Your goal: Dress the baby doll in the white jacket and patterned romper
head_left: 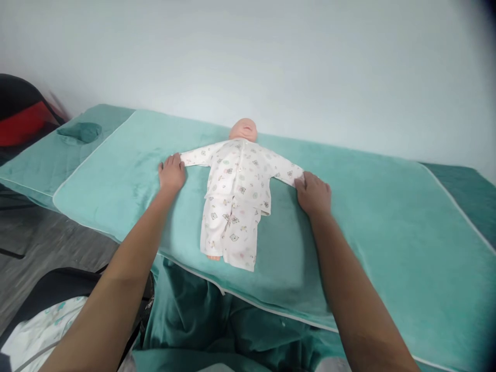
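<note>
A baby doll (243, 129) lies on its back on the green bed cover, its head toward the wall. It wears a white printed pajama top (240, 168) and matching pajama trousers (232, 232), and a bit of one foot shows at a trouser hem. Both sleeves are spread out to the sides. My left hand (172, 173) is closed at the end of the left-hand sleeve (197, 156). At the cuff of the right-hand sleeve (287, 169), my right hand (314, 194) grips the fabric with bent fingers. The doll's own hands are hidden.
The long bed (368, 222) runs along a white wall, with a face opening (79, 133) at its left end. A black chair with a red part (25, 124) stands at far left. Below it, a second black chair (58, 289) carries white printed cloth (42, 330).
</note>
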The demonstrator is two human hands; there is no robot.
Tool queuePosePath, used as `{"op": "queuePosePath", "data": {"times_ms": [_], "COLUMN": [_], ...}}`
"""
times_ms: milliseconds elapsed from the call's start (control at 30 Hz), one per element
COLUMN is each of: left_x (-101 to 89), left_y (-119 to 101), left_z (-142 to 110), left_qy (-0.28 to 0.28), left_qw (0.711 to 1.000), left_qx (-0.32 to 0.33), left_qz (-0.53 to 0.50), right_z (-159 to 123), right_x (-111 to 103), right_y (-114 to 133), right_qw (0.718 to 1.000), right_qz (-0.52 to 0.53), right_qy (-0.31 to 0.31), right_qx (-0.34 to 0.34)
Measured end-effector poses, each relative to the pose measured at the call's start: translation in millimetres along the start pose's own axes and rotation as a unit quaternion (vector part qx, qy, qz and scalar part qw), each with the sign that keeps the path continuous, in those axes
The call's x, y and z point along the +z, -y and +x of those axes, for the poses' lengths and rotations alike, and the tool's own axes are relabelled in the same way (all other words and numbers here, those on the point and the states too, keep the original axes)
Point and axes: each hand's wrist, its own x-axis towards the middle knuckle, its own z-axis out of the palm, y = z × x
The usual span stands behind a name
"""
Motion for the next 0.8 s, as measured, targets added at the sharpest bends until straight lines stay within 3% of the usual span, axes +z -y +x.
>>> {"op": "queuePosePath", "data": {"times_ms": [100,233,333,433,567,700,800], "left_x": [-6.8,-18.3,-25.5,-32.4,-41.2,-44.3,-47.3], "left_y": [-2.1,-13.7,-27.1,-38.1,-46.3,-54.8,-62.1], "left_z": [-15.2,-62.1,-126.1,-200.8,-269.1,-280.3,-269.7], "left_qy": [-0.030,-0.071,-0.062,0.024,0.044,0.037,0.022], "left_qw": [0.999,0.990,0.975,0.948,0.938,0.955,0.960], "left_qx": [-0.027,-0.040,-0.008,0.065,0.100,0.090,0.123], "left_qz": [-0.025,-0.111,-0.212,-0.312,-0.329,-0.282,-0.252], "right_z": [-17.6,-60.7,-107.7,-160.9,-218.2,-242.0,-245.7], "right_x": [-2.2,-8.0,-19.5,-32.5,-37.3,-31.4,-34.5], "right_y": [4.5,25.8,50.0,72.5,95.4,117.7,135.9], "right_qw": [0.999,0.993,0.976,0.951,0.936,0.955,0.945], "right_qz": [0.003,0.070,0.173,0.280,0.313,0.245,0.283], "right_qy": [-0.029,-0.067,-0.067,-0.006,0.024,-0.008,-0.001], "right_qx": [0.013,-0.061,-0.116,-0.127,-0.157,-0.166,-0.161]}}
